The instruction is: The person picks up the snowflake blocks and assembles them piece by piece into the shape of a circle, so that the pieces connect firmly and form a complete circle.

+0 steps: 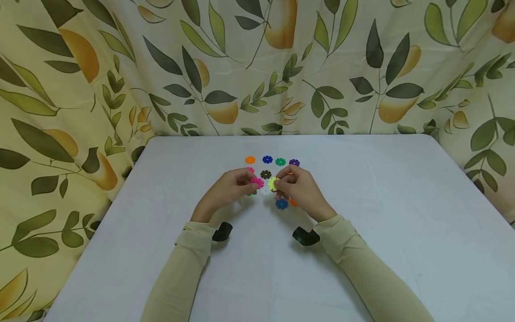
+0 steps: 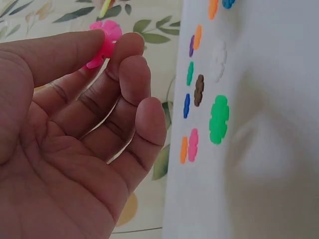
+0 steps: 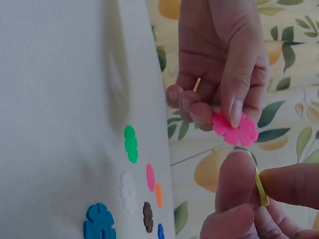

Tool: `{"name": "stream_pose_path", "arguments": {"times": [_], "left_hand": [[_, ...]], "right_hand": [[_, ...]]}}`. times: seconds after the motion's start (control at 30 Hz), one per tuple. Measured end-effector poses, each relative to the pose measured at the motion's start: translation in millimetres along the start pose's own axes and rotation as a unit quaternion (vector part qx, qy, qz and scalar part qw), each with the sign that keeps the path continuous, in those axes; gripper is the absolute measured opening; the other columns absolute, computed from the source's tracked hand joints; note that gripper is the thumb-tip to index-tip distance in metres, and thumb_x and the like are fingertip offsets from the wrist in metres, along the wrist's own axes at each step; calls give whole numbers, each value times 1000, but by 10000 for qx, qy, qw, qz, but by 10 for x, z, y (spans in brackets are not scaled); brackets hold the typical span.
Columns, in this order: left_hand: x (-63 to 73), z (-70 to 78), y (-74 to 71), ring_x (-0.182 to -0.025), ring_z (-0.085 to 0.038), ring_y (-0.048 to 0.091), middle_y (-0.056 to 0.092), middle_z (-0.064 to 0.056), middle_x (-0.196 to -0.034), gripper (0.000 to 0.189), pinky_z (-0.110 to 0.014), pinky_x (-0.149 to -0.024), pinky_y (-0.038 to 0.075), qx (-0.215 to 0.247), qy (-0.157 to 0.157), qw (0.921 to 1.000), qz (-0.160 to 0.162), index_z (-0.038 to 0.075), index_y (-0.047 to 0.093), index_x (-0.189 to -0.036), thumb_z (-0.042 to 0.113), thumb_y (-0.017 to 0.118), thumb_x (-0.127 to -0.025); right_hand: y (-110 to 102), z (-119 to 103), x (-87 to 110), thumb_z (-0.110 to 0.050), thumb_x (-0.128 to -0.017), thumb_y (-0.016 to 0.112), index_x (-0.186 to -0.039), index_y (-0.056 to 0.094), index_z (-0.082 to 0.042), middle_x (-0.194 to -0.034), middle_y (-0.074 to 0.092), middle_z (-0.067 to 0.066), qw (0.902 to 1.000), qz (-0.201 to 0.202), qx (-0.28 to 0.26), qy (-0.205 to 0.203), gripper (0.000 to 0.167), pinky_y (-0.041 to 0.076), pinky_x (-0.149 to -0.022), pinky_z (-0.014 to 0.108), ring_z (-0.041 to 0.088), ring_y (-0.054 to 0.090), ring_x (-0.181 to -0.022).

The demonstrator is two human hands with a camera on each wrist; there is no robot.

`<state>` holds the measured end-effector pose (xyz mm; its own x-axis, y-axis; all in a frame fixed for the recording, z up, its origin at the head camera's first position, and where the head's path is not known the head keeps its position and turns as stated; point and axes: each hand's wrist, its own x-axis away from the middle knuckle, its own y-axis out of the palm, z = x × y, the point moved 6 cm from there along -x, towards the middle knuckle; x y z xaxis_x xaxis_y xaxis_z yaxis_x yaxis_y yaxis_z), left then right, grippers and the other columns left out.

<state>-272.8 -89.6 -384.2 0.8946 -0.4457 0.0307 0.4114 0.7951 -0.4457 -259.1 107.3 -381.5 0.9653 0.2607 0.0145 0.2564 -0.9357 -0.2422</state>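
My left hand (image 1: 225,191) pinches a pink flower-shaped plastic disc (image 1: 258,183) between thumb and index finger. In the left wrist view the other fingers are loosely bent, away from the pink disc (image 2: 112,31). Just to the right, my right hand (image 1: 302,188) pinches a yellow-green flower-shaped disc (image 1: 272,184). Seen from the right wrist, the yellow-green disc (image 3: 260,184) is edge-on, and the pink disc (image 3: 240,131) faces the camera. A small gap separates the two discs. Both hands are raised above the table.
Below and beyond the hands, loose discs lie on the white table (image 1: 386,188): orange (image 1: 250,159), dark blue (image 1: 267,159), green (image 1: 280,162), purple (image 1: 294,162), brown (image 1: 265,174), white (image 3: 128,192), blue (image 1: 281,204) and several others. A patterned curtain (image 1: 257,89) hangs behind.
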Motion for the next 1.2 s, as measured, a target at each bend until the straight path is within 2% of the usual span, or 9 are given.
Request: {"name": "stream_pose_path", "arguments": {"times": [0.1, 0.2, 0.57, 0.7, 0.9, 1.07, 1.2], "left_hand": [[-5, 11, 25, -95, -27, 67, 72, -5, -98, 10, -37, -85, 56, -85, 11, 10000, -5, 7, 72, -112, 15, 70, -105], [-18, 16, 44, -95, -30, 68, 72, -6, -98, 10, -34, -83, 56, -66, 103, 9999, -13, 6, 72, -113, 13, 69, -105], [-20, 23, 69, -97, -38, 70, 73, -6, -95, 8, -40, -84, 58, 114, 370, 9993, -1, 6, 72, -111, 10, 69, -105], [-18, 38, 72, -97, -36, 71, 74, -5, -96, 8, -38, -85, 57, 170, 403, 9990, 13, 7, 73, -110, 10, 70, -104], [-11, 71, 89, -94, -25, 70, 75, -5, -98, 7, -37, -88, 57, 186, 442, 9988, 14, 6, 74, -109, 8, 71, -103], [-19, 104, 115, -89, -22, 70, 75, -3, -95, 2, -35, -84, 57, -1, 506, 9987, 69, 5, 72, -102, 4, 70, -103], [-37, 124, 141, -86, -22, 69, 76, -2, -92, 11, -34, -78, 56, -160, 581, 9981, 120, 6, 71, -93, -2, 69, -101]], "right_hand": [[13, -19, 14, -10, -102, 66, -117, 61, 3, -96, 72, 31, 9999, -30, -130, -27, 20, 59, -69, 34, 43, 71, -81], [19, -31, 21, -10, -102, 66, -117, 62, 4, -94, 72, 31, 9998, -63, -153, -80, 21, 59, -68, 34, 44, 72, -82], [21, -23, 19, -9, -103, 66, -116, 64, 6, -90, 73, 24, 9999, -102, -42, -91, 21, 59, -67, 33, 30, 71, -73], [22, -22, 19, -9, -103, 66, -116, 64, 6, -92, 73, 26, 9998, -122, -105, -82, 20, 60, -68, 32, 27, 70, -72], [34, -7, 16, -10, -104, 66, -115, 63, 6, -92, 72, 30, 9996, -194, -191, -47, 20, 60, -68, 32, 28, 71, -73], [52, -26, 25, -10, -105, 66, -115, 63, 6, -93, 73, 29, 9997, -176, -149, -48, 19, 60, -70, 32, 25, 71, -73], [68, -64, 33, -7, -105, 66, -113, 64, 5, -91, 73, 28, 9998, -120, 37, -134, 15, 59, -67, 31, 29, 71, -72]]}}
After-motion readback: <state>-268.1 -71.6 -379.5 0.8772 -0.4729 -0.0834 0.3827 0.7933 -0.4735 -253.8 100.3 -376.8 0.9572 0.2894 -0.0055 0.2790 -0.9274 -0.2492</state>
